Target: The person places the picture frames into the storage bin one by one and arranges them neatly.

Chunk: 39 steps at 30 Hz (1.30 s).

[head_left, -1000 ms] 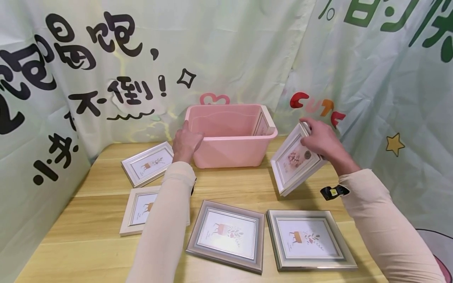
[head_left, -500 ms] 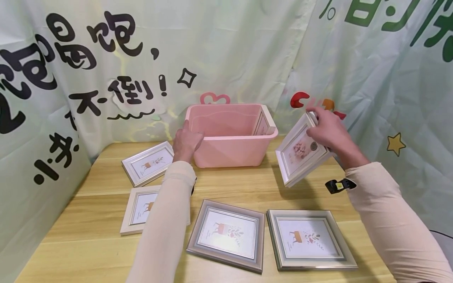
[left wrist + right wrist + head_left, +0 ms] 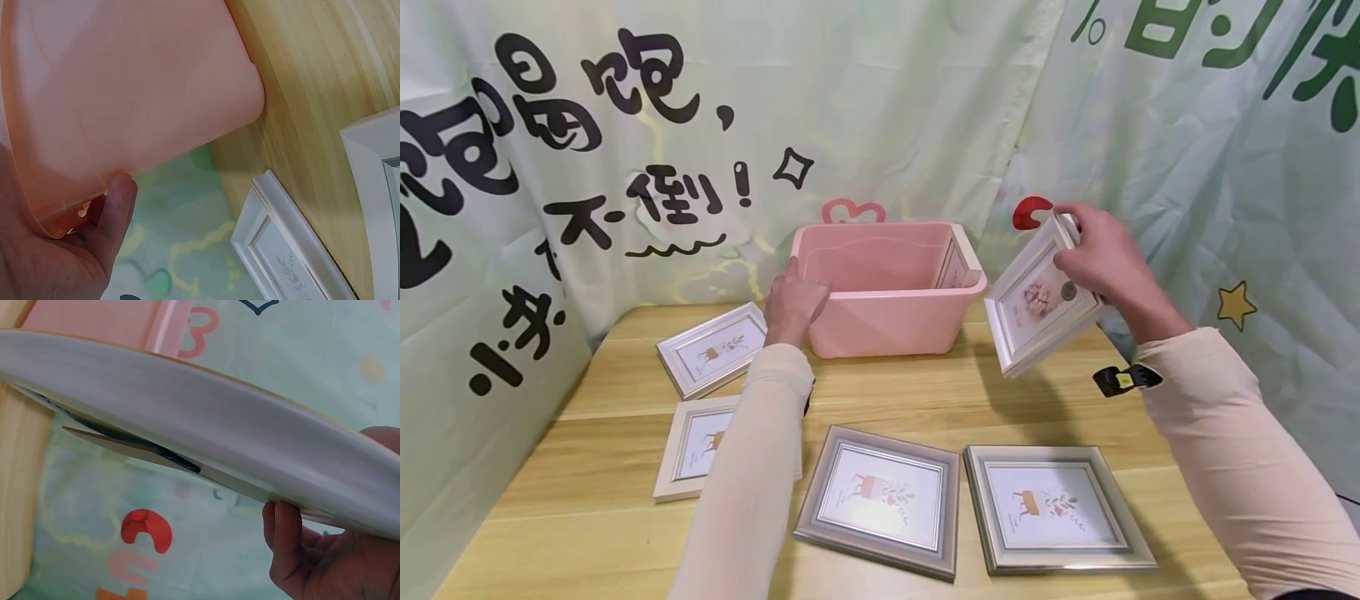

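My left hand (image 3: 795, 304) grips the left end of a pink plastic bin (image 3: 891, 323) on the table. In the left wrist view, fingers (image 3: 116, 209) curl round the rim by the handle hole. One white picture frame (image 3: 958, 262) stands inside against the bin's right wall. To the right of the bin, my right hand (image 3: 1105, 254) pinches the upper edge of another white photo frame (image 3: 1037, 304) with a pink flower picture. That frame is tilted and raised over the table, its shadow below. In the right wrist view, its back stand (image 3: 119, 447) sticks out slightly.
Two pale frames lie at left, a silvery frame (image 3: 713, 348) and a cream frame (image 3: 688, 450) partly hidden by my left sleeve. In front lie a grey-mauve frame (image 3: 951, 517) and a silver-beige frame (image 3: 1138, 550). A printed cloth (image 3: 887, 100) hangs behind the wooden table (image 3: 550, 533).
My right hand has lifted the white photo frame higher and carried it a little to the right. My left hand keeps its place on the bin.
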### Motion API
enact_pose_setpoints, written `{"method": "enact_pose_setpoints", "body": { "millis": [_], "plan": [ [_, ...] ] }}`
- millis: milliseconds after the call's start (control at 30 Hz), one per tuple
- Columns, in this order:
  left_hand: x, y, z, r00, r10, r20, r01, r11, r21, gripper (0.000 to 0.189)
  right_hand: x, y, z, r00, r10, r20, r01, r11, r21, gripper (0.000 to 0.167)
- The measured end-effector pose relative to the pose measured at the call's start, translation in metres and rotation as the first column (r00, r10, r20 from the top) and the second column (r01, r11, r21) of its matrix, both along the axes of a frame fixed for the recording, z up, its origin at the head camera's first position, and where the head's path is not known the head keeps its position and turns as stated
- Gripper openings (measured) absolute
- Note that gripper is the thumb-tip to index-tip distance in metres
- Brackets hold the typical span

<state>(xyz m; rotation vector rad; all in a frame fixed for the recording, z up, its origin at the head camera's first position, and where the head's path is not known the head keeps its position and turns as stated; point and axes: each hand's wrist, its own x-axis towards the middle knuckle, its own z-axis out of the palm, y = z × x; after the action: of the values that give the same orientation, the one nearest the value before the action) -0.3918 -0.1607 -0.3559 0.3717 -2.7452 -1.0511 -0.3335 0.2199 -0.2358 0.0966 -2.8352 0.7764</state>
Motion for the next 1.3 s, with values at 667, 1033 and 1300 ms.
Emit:
{"method": "enact_pose_setpoints", "body": {
  "millis": [667,1033,1300],
  "plan": [
    [0.002,0.0,0.0,1.0,0.01,0.008,-0.01,1.0,0.015,0.082,0.003,-0.006,0.043,0.993,-0.099,-0.065,0.099,0.995,0.002,0.075],
    [0.002,0.001,0.0,1.0,0.007,-0.001,-0.007,1.0,0.004,0.082,0.002,-0.008,0.054,0.986,-0.132,-0.106,0.131,0.991,-0.012,0.076],
    [0.001,0.0,-0.001,1.0,0.005,0.004,-0.005,1.0,0.003,0.08,0.002,-0.014,0.063,0.98,-0.15,-0.131,0.143,0.988,-0.062,0.074]
  ]
}}
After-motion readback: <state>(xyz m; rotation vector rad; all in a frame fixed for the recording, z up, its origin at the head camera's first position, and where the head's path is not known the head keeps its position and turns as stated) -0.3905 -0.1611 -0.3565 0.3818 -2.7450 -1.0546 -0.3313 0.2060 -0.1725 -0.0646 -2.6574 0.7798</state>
